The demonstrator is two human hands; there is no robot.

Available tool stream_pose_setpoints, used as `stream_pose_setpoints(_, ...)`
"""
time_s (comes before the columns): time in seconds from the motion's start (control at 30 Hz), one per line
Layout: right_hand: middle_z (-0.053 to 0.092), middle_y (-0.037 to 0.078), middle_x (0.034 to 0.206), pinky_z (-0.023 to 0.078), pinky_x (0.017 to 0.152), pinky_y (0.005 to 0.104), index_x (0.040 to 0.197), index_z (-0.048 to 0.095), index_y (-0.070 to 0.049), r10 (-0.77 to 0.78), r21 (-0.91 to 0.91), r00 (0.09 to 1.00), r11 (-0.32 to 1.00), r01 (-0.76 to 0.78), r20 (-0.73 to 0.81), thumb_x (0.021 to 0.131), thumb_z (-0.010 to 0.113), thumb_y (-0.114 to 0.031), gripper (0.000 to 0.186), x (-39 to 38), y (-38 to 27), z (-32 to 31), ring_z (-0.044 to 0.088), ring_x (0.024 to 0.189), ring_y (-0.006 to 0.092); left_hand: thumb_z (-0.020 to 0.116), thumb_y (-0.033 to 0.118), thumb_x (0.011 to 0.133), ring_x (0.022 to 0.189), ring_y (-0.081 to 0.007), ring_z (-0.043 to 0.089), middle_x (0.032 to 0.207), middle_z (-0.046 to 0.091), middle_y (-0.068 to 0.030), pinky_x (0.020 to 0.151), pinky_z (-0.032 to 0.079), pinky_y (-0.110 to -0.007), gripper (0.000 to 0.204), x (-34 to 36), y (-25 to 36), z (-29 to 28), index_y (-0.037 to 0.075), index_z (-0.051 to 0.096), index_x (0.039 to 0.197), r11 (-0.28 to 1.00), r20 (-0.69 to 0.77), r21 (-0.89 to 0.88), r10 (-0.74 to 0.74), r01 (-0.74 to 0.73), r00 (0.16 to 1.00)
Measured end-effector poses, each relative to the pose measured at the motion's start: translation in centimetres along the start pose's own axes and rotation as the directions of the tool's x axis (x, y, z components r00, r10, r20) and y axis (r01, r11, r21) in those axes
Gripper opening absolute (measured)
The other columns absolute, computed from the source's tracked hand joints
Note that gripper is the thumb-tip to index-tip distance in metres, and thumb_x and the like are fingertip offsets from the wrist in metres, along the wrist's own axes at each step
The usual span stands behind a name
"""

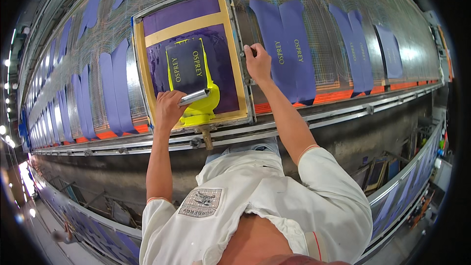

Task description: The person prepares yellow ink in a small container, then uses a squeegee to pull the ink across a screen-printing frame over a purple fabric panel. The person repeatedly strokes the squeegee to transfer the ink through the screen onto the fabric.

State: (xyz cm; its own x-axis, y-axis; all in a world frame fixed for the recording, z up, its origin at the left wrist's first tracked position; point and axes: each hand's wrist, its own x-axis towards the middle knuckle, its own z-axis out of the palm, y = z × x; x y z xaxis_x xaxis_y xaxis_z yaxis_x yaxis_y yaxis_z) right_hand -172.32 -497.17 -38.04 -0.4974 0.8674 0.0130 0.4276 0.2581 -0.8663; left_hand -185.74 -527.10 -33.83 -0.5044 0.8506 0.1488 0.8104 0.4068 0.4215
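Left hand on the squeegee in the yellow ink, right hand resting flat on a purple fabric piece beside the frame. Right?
Not quite. The left hand does grip the squeegee in yellow ink, but the head view shows the right hand gripping the screen frame edge, not the purple fabric.

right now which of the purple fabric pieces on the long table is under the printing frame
The purple fabric piece seen through the wooden-edged screen frame, ringed by yellow ink; the other pieces lie uncovered either side.

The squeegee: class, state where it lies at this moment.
In the head view, the squeegee sits left of centre in the left hand, on the yellow ink at the screen frame's near edge.
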Motion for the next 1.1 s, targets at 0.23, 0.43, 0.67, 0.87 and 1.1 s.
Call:
stream_pose_setpoints(0.23, 0.064, 0.017, 0.073, 0.047, 0.066, 0.0424, 0.091, 0.065, -0.002, -0.069, -0.097, 0.995, 0.993, 0.063, -0.068, 0.097, 0.066, -0.032, 0.031, -0.7, 0.3, 2.0, 0.064, 0.069, 0.0329, 0.088, 0.023, 0.069, 0.077, -0.0267, 0.066, 0.077, 0.07, -0.0062, 0.076, 0.044, -0.041, 0.024, -3.6, -2.1, -1.4, 0.011, 0.072, 0.083, 0.994, 0.051, -0.08, 0.072, -0.067, 0.996)
stream_pose_setpoints(0.43, 0.07, 0.018, 0.087, 0.051, 0.073, 0.0444, 0.092, 0.067, -0.005, -0.083, -0.253, 0.997, 0.964, 0.078, -0.009, 0.097, 0.063, -0.034, 0.03, 0.1, 2.0, 3.0, 0.068, 0.084, 0.0409, 0.085, 0.026, 0.071, 0.075, -0.0262, 0.066, 0.075, 0.069, -0.0059, 0.076, 0.044, -0.04, 0.022, -5.4, -3.3, -0.9, 0.012, 0.071, 0.081, 0.992, 0.192, -0.075, 0.117, -0.104, 0.974)
stream_pose_setpoints(0.67, 0.07, 0.019, 0.086, 0.051, 0.073, 0.0452, 0.097, 0.068, -0.005, 0.12, -0.391, 0.982, 0.919, -0.055, 0.145, 0.098, 0.061, -0.039, 0.035, 0.6, -0.7, 1.3, 0.066, 0.081, 0.0421, 0.084, 0.027, 0.074, 0.072, -0.0277, 0.065, 0.073, 0.068, -0.0069, 0.075, 0.043, -0.042, 0.023, 3.4, -7.4, -0.1, 0.012, 0.067, 0.074, 0.99, 0.215, -0.057, 0.14, -0.131, 0.967)
stream_pose_setpoints(0.87, 0.072, 0.015, 0.091, 0.053, 0.078, 0.0442, 0.102, 0.072, -0.008, 0.161, -0.603, 0.933, 0.795, 0.072, 0.323, 0.097, 0.063, -0.041, 0.034, 2.9, -3.6, 0.0, 0.068, 0.09, 0.0383, 0.086, 0.031, 0.075, 0.068, -0.0278, 0.064, 0.071, 0.068, -0.0069, 0.075, 0.042, -0.043, 0.027, 15.0, -11.5, 0.0, 0.012, 0.067, 0.076, 0.987, 0.139, -0.025, 0.158, -0.156, 0.978)
stream_pose_setpoints(1.1, 0.071, 0.018, 0.106, 0.053, 0.089, 0.0418, 0.116, 0.068, -0.003, -0.246, -0.111, 0.708, 0.902, 0.417, 0.662, 0.088, 0.075, -0.03, 0.039, 6.6, -14.1, 8.6, 0.069, 0.098, 0.0347, 0.086, 0.032, 0.075, 0.07, -0.0295, 0.064, 0.074, 0.069, -0.0064, 0.079, 0.045, -0.044, 0.027, 17.0, -12.8, -1.5, 0.012, 0.07, 0.082, 0.991, 0.196, -0.022, 0.137, -0.135, 0.971)
